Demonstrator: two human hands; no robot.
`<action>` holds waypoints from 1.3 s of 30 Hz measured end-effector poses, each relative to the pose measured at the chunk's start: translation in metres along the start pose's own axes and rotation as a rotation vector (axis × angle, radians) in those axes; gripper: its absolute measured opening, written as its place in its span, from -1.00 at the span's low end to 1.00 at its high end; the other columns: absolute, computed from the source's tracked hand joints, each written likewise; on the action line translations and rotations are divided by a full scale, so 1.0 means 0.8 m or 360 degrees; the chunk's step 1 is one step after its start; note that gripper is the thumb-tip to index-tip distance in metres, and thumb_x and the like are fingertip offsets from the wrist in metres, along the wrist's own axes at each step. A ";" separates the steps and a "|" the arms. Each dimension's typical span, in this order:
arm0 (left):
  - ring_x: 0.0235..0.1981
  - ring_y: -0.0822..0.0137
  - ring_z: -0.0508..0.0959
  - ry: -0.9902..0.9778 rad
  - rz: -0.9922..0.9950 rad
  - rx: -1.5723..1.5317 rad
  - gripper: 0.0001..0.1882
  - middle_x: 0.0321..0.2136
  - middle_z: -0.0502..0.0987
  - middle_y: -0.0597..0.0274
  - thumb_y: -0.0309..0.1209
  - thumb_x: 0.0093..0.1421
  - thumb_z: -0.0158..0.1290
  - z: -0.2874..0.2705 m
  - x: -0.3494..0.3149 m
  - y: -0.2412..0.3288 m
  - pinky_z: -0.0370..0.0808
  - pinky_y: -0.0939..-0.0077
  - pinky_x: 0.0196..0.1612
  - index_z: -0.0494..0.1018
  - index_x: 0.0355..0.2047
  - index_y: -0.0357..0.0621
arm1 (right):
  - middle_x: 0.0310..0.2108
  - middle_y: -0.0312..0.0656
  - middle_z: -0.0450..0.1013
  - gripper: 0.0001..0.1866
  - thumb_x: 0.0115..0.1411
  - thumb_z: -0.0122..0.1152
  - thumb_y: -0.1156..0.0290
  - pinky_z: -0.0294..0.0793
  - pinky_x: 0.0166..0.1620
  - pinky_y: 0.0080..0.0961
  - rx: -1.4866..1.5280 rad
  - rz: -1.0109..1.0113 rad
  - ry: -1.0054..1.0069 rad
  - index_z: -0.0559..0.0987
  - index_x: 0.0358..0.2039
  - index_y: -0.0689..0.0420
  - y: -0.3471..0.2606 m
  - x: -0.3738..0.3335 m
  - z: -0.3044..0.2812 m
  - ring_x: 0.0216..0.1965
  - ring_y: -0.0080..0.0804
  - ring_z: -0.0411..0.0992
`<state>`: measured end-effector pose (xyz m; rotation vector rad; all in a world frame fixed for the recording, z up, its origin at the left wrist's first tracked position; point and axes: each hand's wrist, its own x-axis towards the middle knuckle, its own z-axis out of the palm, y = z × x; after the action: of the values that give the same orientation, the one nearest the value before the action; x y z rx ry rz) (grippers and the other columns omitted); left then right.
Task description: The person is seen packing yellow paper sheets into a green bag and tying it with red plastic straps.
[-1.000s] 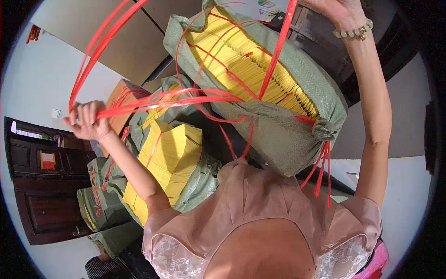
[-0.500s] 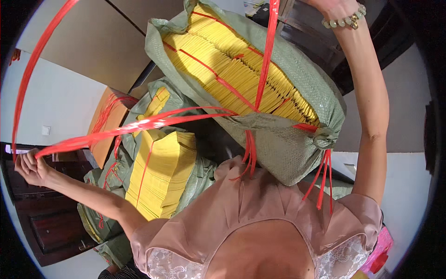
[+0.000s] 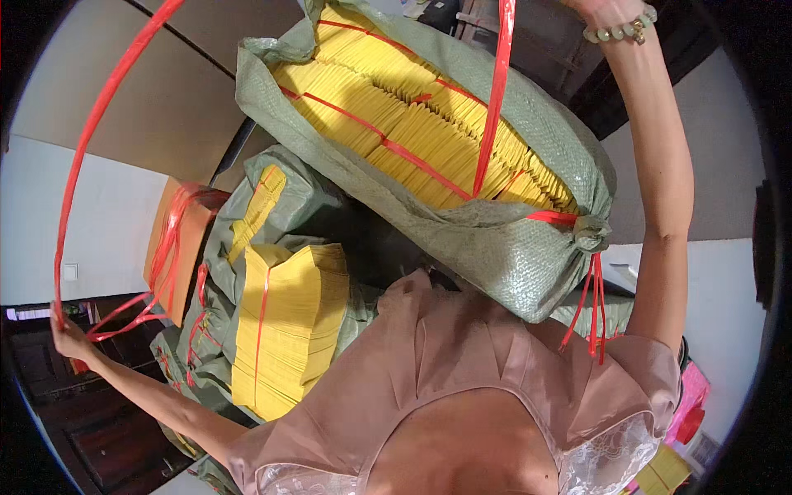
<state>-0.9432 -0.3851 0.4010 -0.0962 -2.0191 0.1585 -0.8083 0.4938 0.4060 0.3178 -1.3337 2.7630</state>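
Observation:
My left hand [image 3: 73, 340], arm stretched out to the far left, is closed on red plastic twine [image 3: 73, 177]. One strand climbs from it past the top edge; looser loops hang beside it. My right hand [image 3: 606, 10] is raised at the top right, its fingers cut off by the frame. A grey-green woven sack [image 3: 346, 169] gapes open in the middle, filled with rows of yellow folded paper stacks [image 3: 429, 132] bound with red twine. Another red strand [image 3: 497, 91] rises from the sack's contents out of view. The sack's right corner is knotted, with red tails [image 3: 596, 305] dangling.
Left of the sack, a tied yellow paper stack [image 3: 285, 330] rests against further green sacks [image 3: 285, 194]. An orange-brown board [image 3: 191, 256] has red twine draped over it. A dark door [image 3: 99, 396] stands at the lower left, a pink bag [image 3: 691, 396] at the lower right.
The red strands stretched from my left hand across to the sack no longer span there; loops now hang near the board. My left hand is slightly lower and farther right. The sack appears shifted left.

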 end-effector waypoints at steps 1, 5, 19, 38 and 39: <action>-0.35 0.19 0.63 -0.0169 -0.0053 -0.0179 -0.73 -0.27 0.62 0.10 -0.30 0.20 0.09 0.005 -0.048 0.001 0.51 0.31 -0.31 0.56 -0.08 0.06 | -0.65 -0.51 0.01 -0.80 0.39 -0.09 0.36 0.01 -0.63 -0.75 0.0026 0.0146 -0.0063 0.35 -0.37 0.16 0.028 0.027 0.000 -0.67 -0.72 -0.07; -0.26 -0.02 0.59 -0.1099 0.0128 -0.0107 -0.53 -0.29 0.58 -0.07 -0.11 0.18 0.10 0.074 -0.050 0.152 0.49 0.18 -0.23 0.45 0.04 -0.04 | -0.64 -0.52 0.04 -0.81 0.40 -0.14 0.36 0.00 -0.61 -0.74 -0.0189 0.0143 0.0129 0.33 -0.37 0.13 -0.001 0.013 0.001 -0.67 -0.70 -0.06; -0.46 0.57 0.41 -0.2230 0.0550 -0.2420 -0.58 -0.23 0.55 0.24 -0.31 0.37 -0.14 -0.162 -0.044 0.791 0.40 0.69 -0.33 0.33 0.14 -0.30 | -0.65 -0.50 0.08 -0.79 0.37 -0.17 0.35 0.03 -0.64 -0.69 -0.0049 0.0333 -0.0030 0.31 -0.45 -0.01 0.031 0.090 -0.064 -0.68 -0.66 0.01; -0.64 0.58 0.49 -0.2605 -0.0748 -0.3008 -0.61 -0.50 0.52 0.31 -0.18 0.42 -0.23 -0.151 -0.083 0.851 0.47 0.66 -0.50 0.44 -0.29 -0.25 | -0.58 -0.06 0.35 -0.49 0.06 0.27 -0.04 0.34 -0.43 -0.33 -0.2841 -0.0322 -0.0292 0.37 -0.44 0.21 0.112 -0.106 -0.129 -0.50 -0.21 0.42; -0.62 0.56 0.51 -0.2629 -0.0779 -0.2926 -0.61 -0.47 0.53 0.29 -0.19 0.41 -0.22 -0.151 -0.084 0.857 0.49 0.66 -0.48 0.44 -0.26 -0.28 | -0.62 -0.09 0.32 -0.57 0.10 0.26 0.07 0.33 -0.44 -0.35 -0.2752 -0.0276 -0.0279 0.38 -0.45 0.20 0.109 -0.104 -0.136 -0.54 -0.27 0.39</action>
<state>-0.8066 0.2911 0.2879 -0.7716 -2.7267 -2.7146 -0.7562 0.5274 0.2560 0.4243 -2.7624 0.6881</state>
